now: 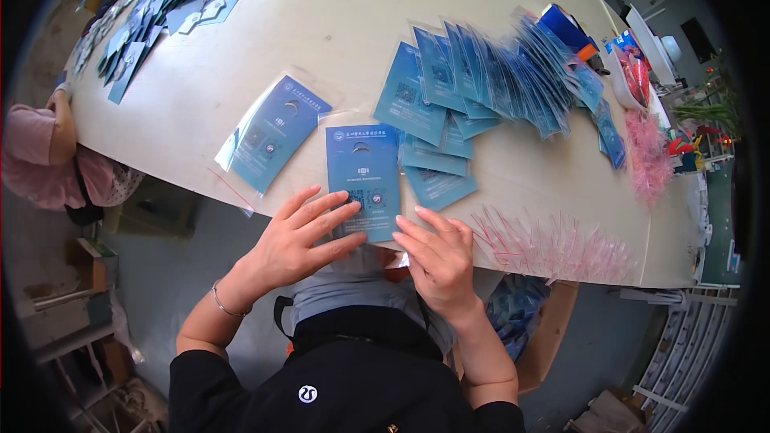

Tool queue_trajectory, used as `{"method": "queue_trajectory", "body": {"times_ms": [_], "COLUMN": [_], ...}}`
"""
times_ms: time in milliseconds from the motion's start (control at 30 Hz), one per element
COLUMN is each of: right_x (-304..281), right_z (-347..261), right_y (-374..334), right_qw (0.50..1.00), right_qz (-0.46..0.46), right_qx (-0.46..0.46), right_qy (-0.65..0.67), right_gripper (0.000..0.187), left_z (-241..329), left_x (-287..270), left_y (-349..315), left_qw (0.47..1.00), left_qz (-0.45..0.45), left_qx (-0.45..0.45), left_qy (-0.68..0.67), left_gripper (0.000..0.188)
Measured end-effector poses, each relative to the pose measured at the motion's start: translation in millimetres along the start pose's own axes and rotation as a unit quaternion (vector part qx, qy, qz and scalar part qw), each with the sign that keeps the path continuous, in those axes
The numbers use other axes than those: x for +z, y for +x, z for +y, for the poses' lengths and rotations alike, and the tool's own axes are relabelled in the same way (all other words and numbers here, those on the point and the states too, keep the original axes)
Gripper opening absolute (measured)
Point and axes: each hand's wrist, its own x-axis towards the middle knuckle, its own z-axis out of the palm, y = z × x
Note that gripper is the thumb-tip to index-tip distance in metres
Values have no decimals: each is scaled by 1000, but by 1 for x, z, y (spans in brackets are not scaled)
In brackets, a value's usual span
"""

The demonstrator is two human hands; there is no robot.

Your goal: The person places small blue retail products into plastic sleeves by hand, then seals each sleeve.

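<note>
A blue card in a clear plastic bag lies at the table's front edge, straight before me. My left hand rests across its lower left part, fingers spread and flat. At the lower right corner my right hand has its fingers curled and its thumb at the bag's shiny edge, so it appears to pinch the plastic. Left of this card lies another bagged blue card, its clear flap and red seal line toward me. Several bagged blue cards fan out in an overlapping row to the right.
Clear bags with pink seal lines lie along the front right edge. Unbagged cards are heaped at the far left, near another person in a pink top. A white bin with red items and pink shreds stand right. Below is a cardboard box.
</note>
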Motion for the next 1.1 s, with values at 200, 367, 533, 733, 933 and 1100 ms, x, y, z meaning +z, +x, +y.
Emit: {"method": "queue_trajectory", "body": {"times_ms": [200, 367, 533, 733, 933, 1100], "right_x": [2, 6, 6, 4, -1, -2], "right_z": [-3, -4, -3, -10, -16, -22], "right_y": [-2, -5, -6, 2, 9, 13], "right_qw": [999, 997, 997, 992, 985, 982], "right_qz": [15, 56, 71, 35, -21, -40], "right_qx": [22, 43, 36, 120, 170, 186], "right_qy": [19, 26, 12, 17, 7, -10], "right_gripper": [34, 29, 22, 18, 13, 11], "left_z": [2, 1, 4, 12, 33, 37], "left_x": [14, 18, 18, 21, 13, 13], "left_y": [-8, -12, -12, -15, -6, -2], "left_qw": [997, 995, 994, 975, 947, 934], "left_qz": [79, 100, 107, 162, 139, 151], "left_qx": [19, 29, 6, -120, -277, -312], "left_qy": [-6, -11, -21, -90, -89, -82], "left_gripper": [25, 26, 29, 21, 17, 16]}}
